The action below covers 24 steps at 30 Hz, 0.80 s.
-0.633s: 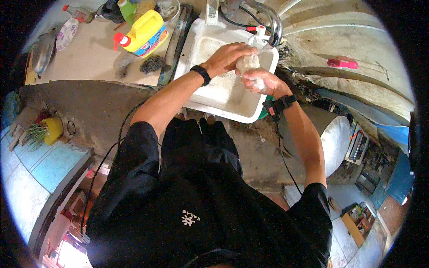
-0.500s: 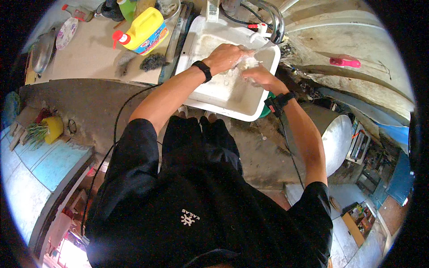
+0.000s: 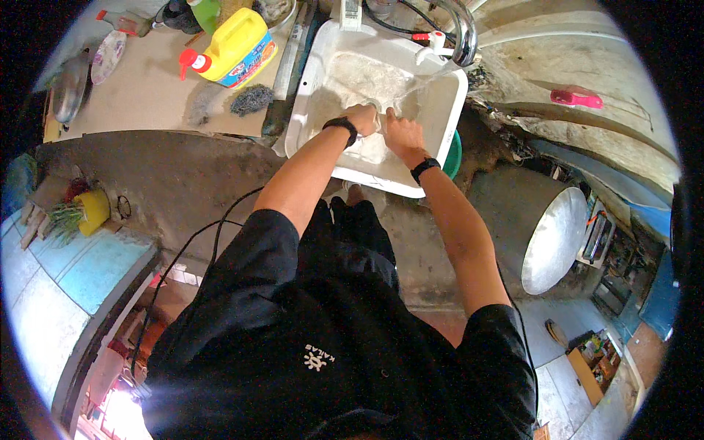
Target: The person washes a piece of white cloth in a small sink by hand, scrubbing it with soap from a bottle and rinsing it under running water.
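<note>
Both my hands are low inside a white rectangular sink [image 3: 446, 121], close together over its middle. My left hand [image 3: 361, 119] has its fingers curled, and a small pale or clear thing [image 3: 381, 121] shows between the two hands; its kind cannot be made out. My right hand [image 3: 402, 136] is also closed, its fingertips meeting the left hand at that thing. Water [image 3: 433, 79] runs from the curved metal faucet [image 3: 463, 44] at the sink's far right. The sink's bottom looks whitish and wet. Black bands circle both wrists.
Left of the sink, a counter [image 3: 139, 103] bears a yellow pump jug [image 3: 238, 51], a grey scouring pad [image 3: 251, 100] and a patterned plate [image 3: 108, 57]. A green basin [image 3: 452, 154] sits beside the sink's right side. A pink brush [image 3: 577, 97] lies farther right, above a large metal drum [image 3: 550, 242].
Both hands have moved from under the running water toward me and lower into the sink. The water now falls into the sink behind them.
</note>
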### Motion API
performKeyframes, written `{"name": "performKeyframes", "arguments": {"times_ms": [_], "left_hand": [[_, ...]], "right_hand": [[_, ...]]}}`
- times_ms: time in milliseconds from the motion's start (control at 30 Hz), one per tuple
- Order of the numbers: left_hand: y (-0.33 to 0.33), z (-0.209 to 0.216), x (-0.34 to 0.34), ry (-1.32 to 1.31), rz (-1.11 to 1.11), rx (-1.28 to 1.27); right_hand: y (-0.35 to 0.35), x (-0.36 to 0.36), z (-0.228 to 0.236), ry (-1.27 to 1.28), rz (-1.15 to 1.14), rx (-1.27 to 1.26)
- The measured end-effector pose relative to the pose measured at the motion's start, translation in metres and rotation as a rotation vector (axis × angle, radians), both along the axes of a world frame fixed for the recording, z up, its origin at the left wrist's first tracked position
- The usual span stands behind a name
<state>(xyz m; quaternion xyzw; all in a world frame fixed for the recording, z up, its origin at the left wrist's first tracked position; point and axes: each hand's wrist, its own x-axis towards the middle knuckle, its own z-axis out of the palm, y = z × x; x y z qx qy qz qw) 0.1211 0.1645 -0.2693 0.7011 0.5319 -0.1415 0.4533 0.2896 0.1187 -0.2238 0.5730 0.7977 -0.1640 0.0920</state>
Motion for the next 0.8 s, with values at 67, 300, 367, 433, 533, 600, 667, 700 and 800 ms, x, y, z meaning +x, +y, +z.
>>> {"name": "performKeyframes", "arguments": {"times_ms": [67,300,367,433,533,600,667,700,800], "left_hand": [[-0.017,0.006,-0.005,-0.113,0.111,0.218],[-0.002,0.058,-0.012,-0.177,0.165,0.630],[0.009,0.073,-0.009,-0.243,0.144,0.713],[0.016,0.084,-0.002,-0.354,0.124,0.828],[0.032,0.089,-0.009,-0.477,0.131,0.947],[0.032,0.097,0.000,-0.480,0.156,0.979],[0.038,0.106,0.004,-0.563,0.164,1.005],[0.040,0.110,0.005,-0.558,0.162,1.005],[0.045,0.127,0.007,-0.602,0.229,0.944]], "right_hand": [[0.004,0.009,-0.005,-0.007,-0.047,-0.001],[0.063,0.021,0.055,0.446,-0.224,-0.140],[0.075,0.021,0.072,0.427,-0.276,-0.090],[0.083,0.018,0.085,0.445,-0.320,-0.023],[0.091,-0.008,0.123,0.368,-0.314,-0.048],[0.096,-0.007,0.124,0.352,-0.372,0.034],[0.100,-0.003,0.127,0.370,-0.312,0.140],[0.099,-0.003,0.129,0.386,-0.249,0.237],[0.100,0.000,0.130,0.485,-0.263,0.314]]}}
